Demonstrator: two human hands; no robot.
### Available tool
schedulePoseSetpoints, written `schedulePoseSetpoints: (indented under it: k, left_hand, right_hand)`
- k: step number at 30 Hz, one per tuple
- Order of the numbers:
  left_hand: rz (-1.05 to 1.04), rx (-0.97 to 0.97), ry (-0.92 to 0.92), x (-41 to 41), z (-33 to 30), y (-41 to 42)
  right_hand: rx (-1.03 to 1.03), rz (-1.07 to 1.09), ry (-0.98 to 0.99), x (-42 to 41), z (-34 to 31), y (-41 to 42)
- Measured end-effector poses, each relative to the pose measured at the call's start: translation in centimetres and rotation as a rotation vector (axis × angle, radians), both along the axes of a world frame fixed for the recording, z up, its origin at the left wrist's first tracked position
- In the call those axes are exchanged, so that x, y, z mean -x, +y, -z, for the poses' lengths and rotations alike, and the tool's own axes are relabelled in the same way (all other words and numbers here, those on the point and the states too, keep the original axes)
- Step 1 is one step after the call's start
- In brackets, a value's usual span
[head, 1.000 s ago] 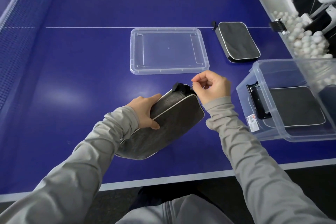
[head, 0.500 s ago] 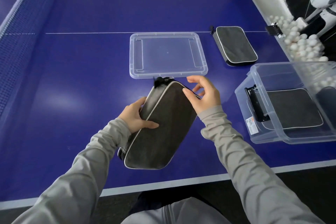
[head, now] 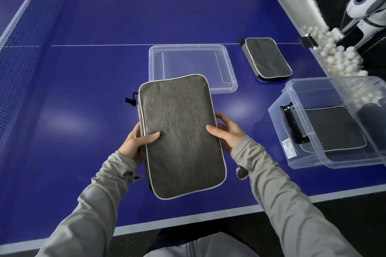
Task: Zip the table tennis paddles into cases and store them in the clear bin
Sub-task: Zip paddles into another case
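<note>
Above the table tennis table (head: 104,27), the left hand (head: 135,144) and right hand (head: 226,133) grip the grey paddle case (head: 179,133) by its edges — it could catch the clear bin (head: 296,92) rim; a thumb slip drops it.

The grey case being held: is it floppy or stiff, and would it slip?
Probably fairly stiff: the grey case stays flat though the left hand and right hand grip only its sides. Its woven-looking fabric likely resists slipping. It seems light, held by thumbs and fingers.
</note>
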State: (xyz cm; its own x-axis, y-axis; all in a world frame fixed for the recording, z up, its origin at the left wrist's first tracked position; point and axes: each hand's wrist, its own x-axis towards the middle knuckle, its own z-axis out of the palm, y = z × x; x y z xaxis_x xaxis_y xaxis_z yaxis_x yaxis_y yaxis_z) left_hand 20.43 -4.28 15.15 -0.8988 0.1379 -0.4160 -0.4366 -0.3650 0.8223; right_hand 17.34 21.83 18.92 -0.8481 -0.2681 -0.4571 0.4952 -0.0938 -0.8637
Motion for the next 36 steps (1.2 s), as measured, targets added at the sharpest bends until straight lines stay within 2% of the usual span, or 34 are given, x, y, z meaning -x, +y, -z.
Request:
schedulePoseSetpoints:
  k: [3,9,11,13,15,19,25,28,31,36]
  left_hand:
    - [-0.003,-0.054,-0.025,-0.3,0.4,0.0]
    - [-0.156,-0.163,-0.079,-1.0,-0.1,3.0]
    - [-0.219,-0.204,-0.088,-0.7,-0.8,4.3]
    - [-0.31,-0.26,-0.106,-0.3,-1.6,5.7]
    - [-0.389,-0.325,-0.116,0.1,-2.3,7.1]
    - [-0.462,-0.408,-0.101,0.2,-3.4,10.1]
    - [-0.352,-0.388,-0.041,-1.3,-3.5,13.4]
    - [-0.241,-0.317,-0.032,-2.3,-3.5,14.3]
    - [-0.094,-0.327,-0.017,-3.5,-3.2,14.5]
    - [-0.125,-0.316,0.013,-4.5,-3.2,14.1]
  right_hand:
    - [-0.077,-0.032,0.045,0.1,-0.7,-0.1]
    - [-0.303,-0.046,0.156,0.5,-2.8,1.1]
    - [-0.354,0.013,0.147,-0.1,-2.9,2.3]
    - [-0.251,0.155,0.09,-1.3,-2.7,3.2]
    - [-0.063,0.319,0.053,-2.7,-2.1,3.4]
    - [0.208,0.557,0.019,-4.6,-1.0,1.9]
    - [0.248,0.824,0.114,-5.9,-1.1,2.5]
    - [0.286,0.845,0.154,-7.0,-1.4,4.7]
    - [0.284,0.848,0.192,-8.1,-2.2,7.7]
    - [0.209,0.782,0.229,-10.6,-4.1,14.9]
